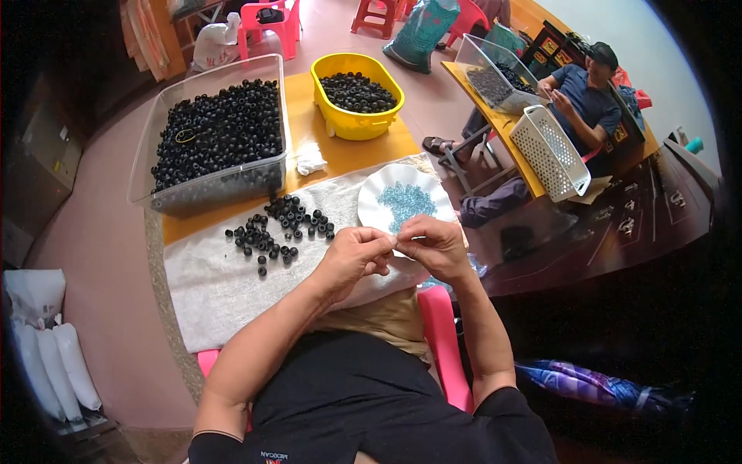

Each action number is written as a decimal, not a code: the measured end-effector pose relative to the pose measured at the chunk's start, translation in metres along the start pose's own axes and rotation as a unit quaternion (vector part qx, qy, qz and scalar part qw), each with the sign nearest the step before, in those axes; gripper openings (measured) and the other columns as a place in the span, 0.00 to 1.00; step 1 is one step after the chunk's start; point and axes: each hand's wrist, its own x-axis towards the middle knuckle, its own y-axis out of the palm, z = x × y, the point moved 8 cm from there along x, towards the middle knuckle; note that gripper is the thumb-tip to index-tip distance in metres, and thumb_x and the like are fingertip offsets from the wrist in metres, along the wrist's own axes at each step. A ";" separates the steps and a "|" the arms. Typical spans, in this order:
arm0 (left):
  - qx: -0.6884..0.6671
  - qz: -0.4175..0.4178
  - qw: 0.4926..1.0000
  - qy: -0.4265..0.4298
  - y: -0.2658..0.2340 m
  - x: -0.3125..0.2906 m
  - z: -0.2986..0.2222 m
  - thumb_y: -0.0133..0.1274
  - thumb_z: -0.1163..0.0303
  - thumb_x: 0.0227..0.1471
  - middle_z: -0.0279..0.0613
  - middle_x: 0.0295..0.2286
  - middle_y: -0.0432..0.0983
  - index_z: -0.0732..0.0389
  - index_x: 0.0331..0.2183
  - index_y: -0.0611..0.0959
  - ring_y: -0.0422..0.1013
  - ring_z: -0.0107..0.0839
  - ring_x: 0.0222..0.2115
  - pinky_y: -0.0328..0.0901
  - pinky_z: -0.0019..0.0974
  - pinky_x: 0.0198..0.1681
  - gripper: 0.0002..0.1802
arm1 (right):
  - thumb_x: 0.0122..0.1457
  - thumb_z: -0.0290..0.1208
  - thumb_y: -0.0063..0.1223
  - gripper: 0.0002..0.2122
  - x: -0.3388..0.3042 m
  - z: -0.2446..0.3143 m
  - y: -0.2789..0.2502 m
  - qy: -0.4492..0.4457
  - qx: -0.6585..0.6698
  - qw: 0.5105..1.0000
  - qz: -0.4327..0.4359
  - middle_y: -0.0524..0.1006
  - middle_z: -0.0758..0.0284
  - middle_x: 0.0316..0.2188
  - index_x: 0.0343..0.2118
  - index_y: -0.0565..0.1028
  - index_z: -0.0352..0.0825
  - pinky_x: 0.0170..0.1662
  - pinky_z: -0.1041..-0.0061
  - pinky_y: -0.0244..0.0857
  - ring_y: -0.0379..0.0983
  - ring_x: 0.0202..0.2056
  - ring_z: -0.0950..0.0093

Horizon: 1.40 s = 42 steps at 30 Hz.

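My left hand [357, 259] and my right hand [434, 246] meet at the near edge of a white scalloped plate [371, 190]. Thumb and fingers are pinched together on both, tips almost touching; whatever sits between them is too small to make out. Small clear blue beads [407, 203] lie heaped in the plate. Left of it, a loose group of round black pieces with holes [267, 238] is spread over a pale cloth [224, 298].
A clear plastic bin [286, 116] full of black pieces and a yellow tub [357, 124] holding more stand beyond the cloth. A crumpled white tissue [310, 158] lies between. At right, another person [581, 100] sits by a table with a white perforated basket [550, 155]. A pink chair [444, 340] surrounds me.
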 end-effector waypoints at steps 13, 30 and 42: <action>0.008 -0.016 1.000 0.017 0.002 0.005 -0.005 0.57 0.69 0.53 0.33 0.22 0.74 0.64 0.30 0.81 0.68 0.21 0.21 0.66 0.25 0.27 0.07 | 0.54 0.21 0.58 0.05 -0.001 -0.009 -0.004 0.073 -0.007 0.997 -0.022 0.79 0.64 0.33 0.34 0.79 0.28 0.40 0.79 0.71 0.75 0.36 0.78; 0.121 -0.030 0.987 0.103 0.002 0.008 -0.013 0.58 0.68 0.53 0.35 0.24 0.76 0.67 0.31 0.81 0.69 0.20 0.21 0.64 0.24 0.25 0.10 | 0.55 0.23 0.60 0.08 -0.004 -0.021 -0.007 0.139 0.089 0.984 -0.062 0.79 0.64 0.32 0.37 0.77 0.25 0.41 0.79 0.71 0.77 0.35 0.77; 0.109 -0.036 0.989 0.095 0.006 0.012 -0.011 0.58 0.68 0.53 0.36 0.25 0.77 0.66 0.32 0.81 0.70 0.21 0.21 0.65 0.24 0.26 0.10 | 0.59 0.27 0.57 0.10 -0.006 -0.025 -0.009 0.146 0.121 0.980 -0.065 0.79 0.64 0.32 0.38 0.76 0.25 0.39 0.80 0.71 0.76 0.33 0.78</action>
